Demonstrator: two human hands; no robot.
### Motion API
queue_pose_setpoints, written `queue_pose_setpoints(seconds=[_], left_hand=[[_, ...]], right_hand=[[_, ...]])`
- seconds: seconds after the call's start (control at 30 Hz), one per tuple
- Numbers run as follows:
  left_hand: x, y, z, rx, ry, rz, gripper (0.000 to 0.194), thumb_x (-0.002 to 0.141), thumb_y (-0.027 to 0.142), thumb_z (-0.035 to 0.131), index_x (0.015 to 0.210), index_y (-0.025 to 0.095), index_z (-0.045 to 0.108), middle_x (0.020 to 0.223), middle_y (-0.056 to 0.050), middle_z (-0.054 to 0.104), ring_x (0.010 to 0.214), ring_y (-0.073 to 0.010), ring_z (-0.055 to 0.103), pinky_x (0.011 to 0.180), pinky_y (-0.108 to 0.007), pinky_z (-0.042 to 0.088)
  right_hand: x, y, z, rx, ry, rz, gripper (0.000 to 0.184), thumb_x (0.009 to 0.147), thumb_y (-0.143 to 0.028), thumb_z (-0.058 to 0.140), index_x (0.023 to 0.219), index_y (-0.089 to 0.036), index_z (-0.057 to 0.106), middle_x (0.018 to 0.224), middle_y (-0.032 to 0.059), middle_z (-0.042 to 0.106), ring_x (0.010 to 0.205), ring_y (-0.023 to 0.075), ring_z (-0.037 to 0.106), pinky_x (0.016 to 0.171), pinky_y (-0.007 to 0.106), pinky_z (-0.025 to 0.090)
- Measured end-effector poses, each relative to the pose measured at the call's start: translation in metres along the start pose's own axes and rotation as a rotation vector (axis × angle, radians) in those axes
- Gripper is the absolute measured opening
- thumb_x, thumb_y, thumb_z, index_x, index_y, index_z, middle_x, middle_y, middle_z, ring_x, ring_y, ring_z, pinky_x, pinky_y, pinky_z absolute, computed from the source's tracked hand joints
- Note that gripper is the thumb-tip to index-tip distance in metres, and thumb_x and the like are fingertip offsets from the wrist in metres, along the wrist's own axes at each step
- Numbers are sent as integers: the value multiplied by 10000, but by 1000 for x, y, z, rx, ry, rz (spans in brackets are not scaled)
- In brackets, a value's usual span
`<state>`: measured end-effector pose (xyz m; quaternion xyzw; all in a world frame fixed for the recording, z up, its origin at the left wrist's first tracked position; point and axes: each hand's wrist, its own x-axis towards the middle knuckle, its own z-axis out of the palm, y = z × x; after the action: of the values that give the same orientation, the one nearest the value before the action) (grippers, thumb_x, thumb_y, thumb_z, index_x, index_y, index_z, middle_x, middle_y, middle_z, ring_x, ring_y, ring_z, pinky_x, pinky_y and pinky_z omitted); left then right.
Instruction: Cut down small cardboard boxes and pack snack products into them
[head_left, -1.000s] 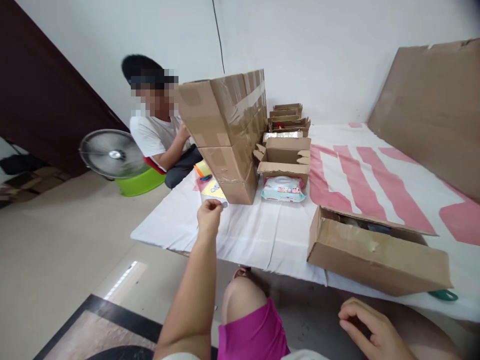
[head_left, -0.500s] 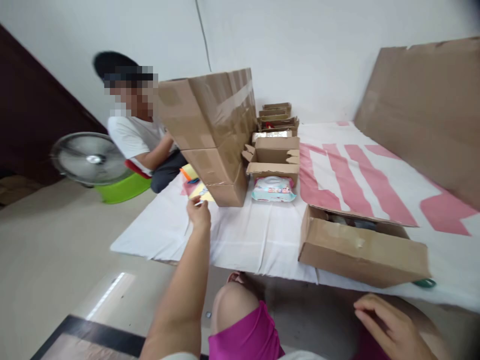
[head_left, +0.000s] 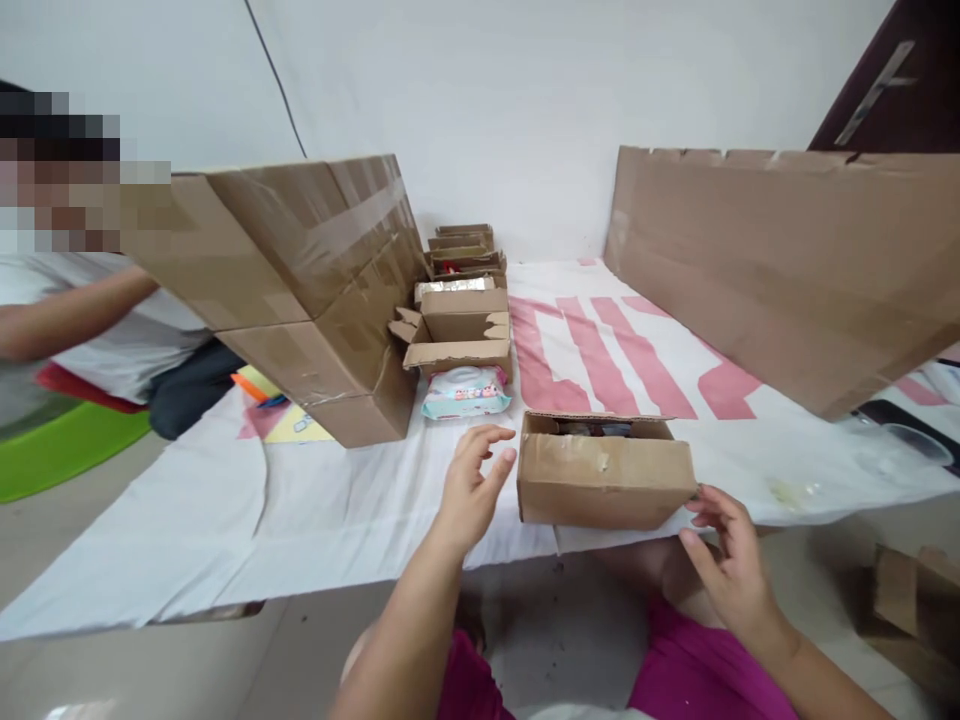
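A small open cardboard box (head_left: 604, 478) sits at the near edge of a white and pink sheet (head_left: 375, 500) on the floor. My left hand (head_left: 469, 490) hovers just left of the box, fingers spread and empty. My right hand (head_left: 727, 555) reaches toward the box's lower right corner with fingers apart, holding nothing. My knees in pink shorts (head_left: 690, 680) show below.
Two stacked taped cartons (head_left: 300, 290) stand at the left, with a wet-wipes pack (head_left: 465, 392) and open small boxes (head_left: 457, 325) behind. A large cardboard sheet (head_left: 780, 260) leans at the right. Another person (head_left: 90, 300) sits at the far left. A clear container (head_left: 896, 445) lies right.
My view swung right. My left hand came back from the yellow card by the cartons to the small box. My right hand rose toward the box's right end.
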<state>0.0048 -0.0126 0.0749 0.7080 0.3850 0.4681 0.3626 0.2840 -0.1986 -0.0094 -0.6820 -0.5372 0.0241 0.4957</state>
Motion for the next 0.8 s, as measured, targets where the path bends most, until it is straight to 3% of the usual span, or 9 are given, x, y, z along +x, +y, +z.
queue_pose_setpoints(seconds=[0.1, 0.2, 0.33, 0.57, 0.7, 0.8], left_hand=[[-8, 0, 18, 6, -30, 3, 323, 793, 441, 686, 1040, 232, 676, 1112, -85, 620, 1047, -234, 583, 828, -339, 486], [-18, -4, 28, -15, 16, 34, 263, 783, 432, 713, 930, 219, 664, 1095, -83, 594, 1069, -239, 566, 929, -379, 466], [-28, -13, 32, -112, 24, 52, 270, 848, 478, 652, 843, 209, 661, 1114, -95, 581, 1120, -252, 565, 987, -402, 444], [-28, -19, 32, -154, -12, 59, 287, 870, 498, 631, 868, 213, 665, 1135, -105, 578, 1149, -253, 563, 1004, -406, 437], [-30, -18, 34, -104, 5, 77, 273, 891, 480, 602, 877, 211, 645, 1155, -105, 570, 1159, -252, 555, 994, -399, 453], [-32, -18, 37, -43, 8, 106, 264, 928, 444, 545, 860, 201, 622, 1204, -115, 545, 1193, -254, 528, 1009, -401, 445]], right_hand=[[2, -3, -3, -41, -43, -27, 549, 916, -360, 586, 1417, -228, 404, 1216, 110, 549, 997, 201, 583, 857, 370, 538], [7, -6, -7, -47, -31, -77, 530, 916, -350, 581, 1406, -229, 422, 1249, 122, 542, 1003, 209, 585, 841, 378, 541], [16, -10, -14, -45, -14, -87, 508, 917, -354, 578, 1391, -236, 437, 1285, 124, 552, 1028, 218, 586, 849, 380, 528], [31, -32, -19, -80, 20, -116, 566, 915, -347, 582, 1437, -229, 399, 1282, 130, 562, 1054, 238, 587, 920, 437, 498], [44, -60, -17, -200, 121, -256, 555, 872, -312, 636, 1389, -239, 451, 1350, 141, 516, 1204, 306, 525, 996, 522, 456], [53, -81, -11, -278, 122, -404, 368, 870, -245, 633, 1230, -267, 559, 1323, 112, 544, 1252, 323, 491, 1035, 560, 416]])
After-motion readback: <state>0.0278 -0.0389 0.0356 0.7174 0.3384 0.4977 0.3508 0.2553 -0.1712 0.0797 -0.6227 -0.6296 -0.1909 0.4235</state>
